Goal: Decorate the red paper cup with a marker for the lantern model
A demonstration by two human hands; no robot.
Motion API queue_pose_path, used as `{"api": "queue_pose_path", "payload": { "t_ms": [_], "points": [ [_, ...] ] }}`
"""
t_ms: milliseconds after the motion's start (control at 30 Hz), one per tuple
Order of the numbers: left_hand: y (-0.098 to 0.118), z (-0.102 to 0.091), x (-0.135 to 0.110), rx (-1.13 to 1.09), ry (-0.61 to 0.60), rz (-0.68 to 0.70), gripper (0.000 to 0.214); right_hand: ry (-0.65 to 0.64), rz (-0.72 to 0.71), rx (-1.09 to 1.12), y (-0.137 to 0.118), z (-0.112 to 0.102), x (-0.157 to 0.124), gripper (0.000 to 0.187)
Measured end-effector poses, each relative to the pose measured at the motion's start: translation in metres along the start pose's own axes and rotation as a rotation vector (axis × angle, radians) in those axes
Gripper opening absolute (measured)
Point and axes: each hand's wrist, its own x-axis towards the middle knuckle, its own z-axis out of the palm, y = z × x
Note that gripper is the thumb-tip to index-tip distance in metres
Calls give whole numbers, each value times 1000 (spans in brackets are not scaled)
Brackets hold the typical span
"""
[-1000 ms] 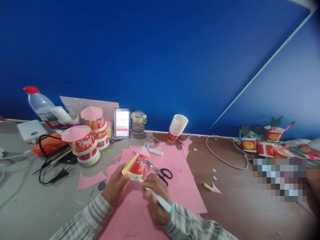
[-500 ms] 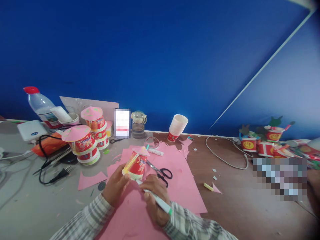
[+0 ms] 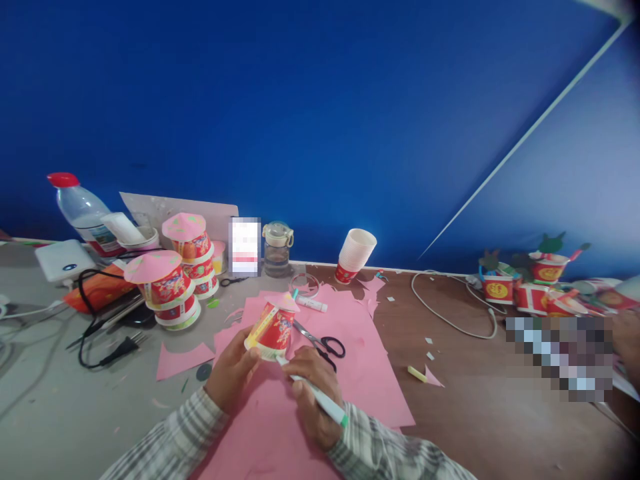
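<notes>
Between the two hands: red paper cup (image 3: 280,333), inverted and tilted, wide rim toward the wearer. Left hand (image 3: 231,372) pinches it near the rim, thumb on the near side, other fingers mostly hidden. Right hand (image 3: 315,393), just right of the cup and nearer the wearer, has fingers closed around a white marker (image 3: 325,405) with a green end; tip at the rim, can't tell if touching.

Cup is printed, with yellow panel and floral pattern; pink paper cone (image 3: 286,302) caps its narrow end. Smooth pink sheets (image 3: 250,433), ragged-edged, under both hands. Metal scissors (image 3: 316,341), black loop handles, just beyond right hand.

Vs half a second ago: cup and left hand unchanged; marker shifted slightly. Far right, a co-worker's hand (image 3: 626,339) is now farther from the wearer.
</notes>
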Motion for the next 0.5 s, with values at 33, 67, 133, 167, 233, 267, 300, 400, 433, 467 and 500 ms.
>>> {"api": "queue_pose_path", "payload": {
  "t_ms": [33,67,133,167,233,267,300,400,433,467,500],
  "points": [
    [-1,0,0,-2,-9,21,48,6,-2,0,1,1,0,19],
    [-1,-1,0,-8,-12,34,48,9,4,0,1,1,0,19],
    [-1,0,0,-10,-8,43,47,9,24,-1,0,0,1,20],
    [-1,0,0,-12,-4,42,48,8,34,-4,-1,-1,2,20],
    [0,1,0,-13,-4,39,48,4,46,-9,-3,-2,2,21],
    [0,1,0,-12,-5,40,48,1,45,-10,-3,-2,2,21],
    [0,1,0,-11,-8,41,47,-1,39,-9,-3,-2,2,21],
    [0,1,0,-7,-10,48,47,-2,26,-9,-2,-1,1,20],
    [0,1,0,-4,-7,49,47,0,26,-10,-2,-1,1,19],
    [-1,0,0,0,-4,49,47,2,24,-11,-1,0,1,19],
    [-1,0,0,3,-2,50,47,7,25,-13,-1,0,1,19]
  ]
}}
